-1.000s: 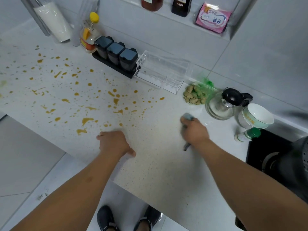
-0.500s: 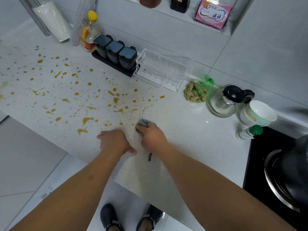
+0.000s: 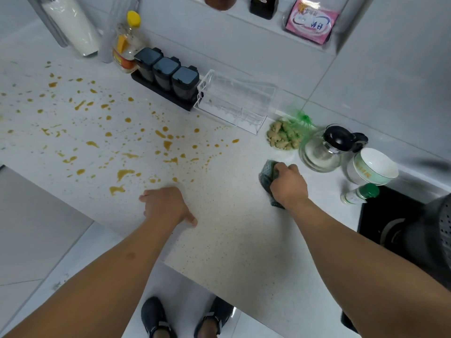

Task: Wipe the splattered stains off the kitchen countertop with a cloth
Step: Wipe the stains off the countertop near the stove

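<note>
From my remote seat I see the right hand (image 3: 289,185) down on the white countertop (image 3: 239,240), its fingers curled round a bunched grey-green cloth (image 3: 268,178) and pressing it flat against the surface. The cloth sits toward the right of the counter, just in front of a pile of ginger (image 3: 283,139) in a green net bag, and near a glass teapot (image 3: 324,150) with a black lid. It lies well apart from the orange-brown stains (image 3: 122,147), which are splattered over the left and middle of the counter, none of them under the cloth.

The left hand (image 3: 167,207) rests near the counter's front edge, knuckles up, fingers bent loosely under and the thumb stuck out to the right; it holds nothing. The nearest stains lie just beyond its knuckles.

Along the back wall I make out three dark spice jars (image 3: 166,71) on a black tray, with a clear plastic box (image 3: 234,103) touching or almost touching the tray's right end. Right of the teapot stands a white bowl (image 3: 373,167), and in front of that a small bottle (image 3: 361,193) with a green cap lies on its side beside the black stove (image 3: 380,223)
</note>
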Demonstrator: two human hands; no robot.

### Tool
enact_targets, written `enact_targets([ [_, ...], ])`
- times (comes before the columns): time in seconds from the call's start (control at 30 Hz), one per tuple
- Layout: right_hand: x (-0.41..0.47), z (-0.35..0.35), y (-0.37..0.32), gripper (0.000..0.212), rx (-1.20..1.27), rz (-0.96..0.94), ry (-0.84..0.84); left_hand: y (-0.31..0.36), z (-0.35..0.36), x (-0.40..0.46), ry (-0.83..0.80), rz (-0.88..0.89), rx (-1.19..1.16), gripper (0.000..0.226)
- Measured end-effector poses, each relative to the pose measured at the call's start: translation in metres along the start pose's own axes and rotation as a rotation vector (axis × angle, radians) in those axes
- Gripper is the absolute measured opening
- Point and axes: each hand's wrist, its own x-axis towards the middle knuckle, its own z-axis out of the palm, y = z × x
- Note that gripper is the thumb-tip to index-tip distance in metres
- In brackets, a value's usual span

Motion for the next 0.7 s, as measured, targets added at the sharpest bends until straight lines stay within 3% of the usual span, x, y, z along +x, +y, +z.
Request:
enact_targets([
  [0.17,-0.026,0.035,-0.040,0.044,0.082,-0.110,-0.017,-0.002,0.002,0.002,0.006,0.004,0.010,0.111],
  [0.33,-0.067,0.075,-0.115,0.034,0.046,-0.402,-0.145,-0.002,0.007,0.005,0.052,0.004,0.030,0.113],
  [0.43,-0.079,0.084,-0.119,0.034,-0.033,-0.540,-0.126,-0.002,0.008,0.005,0.063,-0.001,0.030,0.114],
  [0.5,-0.069,0.073,-0.099,0.033,-0.019,-0.509,-0.100,-0.003,0.009,0.008,0.066,0.004,0.026,0.110],
  [0.6,-0.039,0.041,-0.049,0.023,-0.009,-0.308,-0.019,-0.006,0.010,0.008,0.063,0.022,0.018,0.100],
  [0.7,-0.016,0.011,0.004,0.033,-0.165,-0.078,0.037,-0.006,0.010,0.008,0.063,0.030,0.009,0.095],
])
